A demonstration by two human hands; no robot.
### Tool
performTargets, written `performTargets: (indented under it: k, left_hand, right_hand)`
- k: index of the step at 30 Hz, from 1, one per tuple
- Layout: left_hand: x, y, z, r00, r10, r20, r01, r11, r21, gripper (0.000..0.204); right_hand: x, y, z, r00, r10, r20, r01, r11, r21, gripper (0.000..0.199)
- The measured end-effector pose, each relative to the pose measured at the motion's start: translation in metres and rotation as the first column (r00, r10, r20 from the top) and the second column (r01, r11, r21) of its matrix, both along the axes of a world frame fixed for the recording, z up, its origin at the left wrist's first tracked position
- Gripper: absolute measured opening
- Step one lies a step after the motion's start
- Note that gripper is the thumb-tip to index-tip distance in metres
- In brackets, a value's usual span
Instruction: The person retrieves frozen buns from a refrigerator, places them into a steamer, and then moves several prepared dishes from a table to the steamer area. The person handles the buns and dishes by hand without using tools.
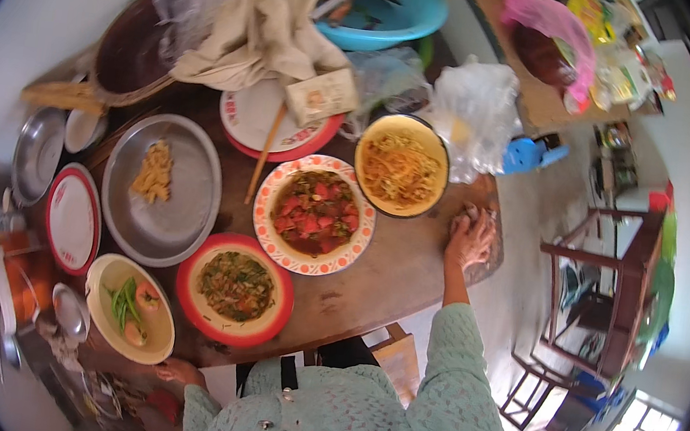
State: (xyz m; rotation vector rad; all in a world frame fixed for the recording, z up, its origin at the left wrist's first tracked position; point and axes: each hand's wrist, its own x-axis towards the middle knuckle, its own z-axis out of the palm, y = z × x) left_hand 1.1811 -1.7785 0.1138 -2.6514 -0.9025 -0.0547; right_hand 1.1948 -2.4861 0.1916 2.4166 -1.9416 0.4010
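Head view, sole camera. I note the right hand (470,237) at centre right of the frame, fingers bunched and pressed down on a small greyish wad (465,219), apparently a cloth, at the far edge of the brown wooden table (389,276). The fingers look clenched over it, though blur prevents certainty about the grip. The left hand (178,373) sits at the lower left of the frame, at the table's near edge just below a cream bowl of green beans (130,308); it is small and partly hidden, and I cannot tell whether its fingers are curled or loose.

My judgement: wiping of the table surface beside the dishes is the step in hand. The next stroke calls for a sweep along the bare wood, keeping clear of the yellow enamel bowl of noodles (402,167) just to the left of the hand.

Materials: a round floral-rimmed plate of red, glossy stew (315,212) at centre; a red-rimmed bowl of chopped greens (236,288) below it; a dull steel pan (162,188) at centre left holding pale scraps; thin translucent plastic bags (472,111) at upper centre, crumpled.
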Motion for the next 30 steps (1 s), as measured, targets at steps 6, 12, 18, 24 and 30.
performTargets:
  k: [6,12,18,24,30]
  left_hand:
    - [-0.001,0.019,0.001,0.972,0.037,0.233,0.001,0.987,-0.162,0.049]
    - [0.004,-0.027,0.036,0.892,0.296,0.343,-0.030,0.794,-0.607,0.061]
    - [-0.016,-0.031,0.055,0.910,0.223,0.350,0.077,0.737,-0.671,0.060]
    - [-0.055,-0.029,0.064,0.926,0.244,0.289,0.042,0.693,-0.719,0.055]
    - [-0.091,-0.018,0.087,0.967,0.110,0.229,0.096,0.676,-0.731,0.041]
  right_hand:
    - [-0.018,0.013,-0.015,0.988,0.155,0.018,-0.156,0.986,0.051,0.053]
    - [-0.015,0.066,0.046,0.849,0.413,0.330,-0.468,0.877,0.105,0.056]
    - [-0.033,0.129,0.053,0.730,0.296,0.616,-0.603,0.703,0.377,0.051]
    - [0.016,0.198,0.057,0.614,-0.539,0.577,-0.662,0.047,0.748,0.038]
    - [0.031,0.207,0.020,0.599,-0.556,0.576,-0.644,0.094,0.759,0.025]
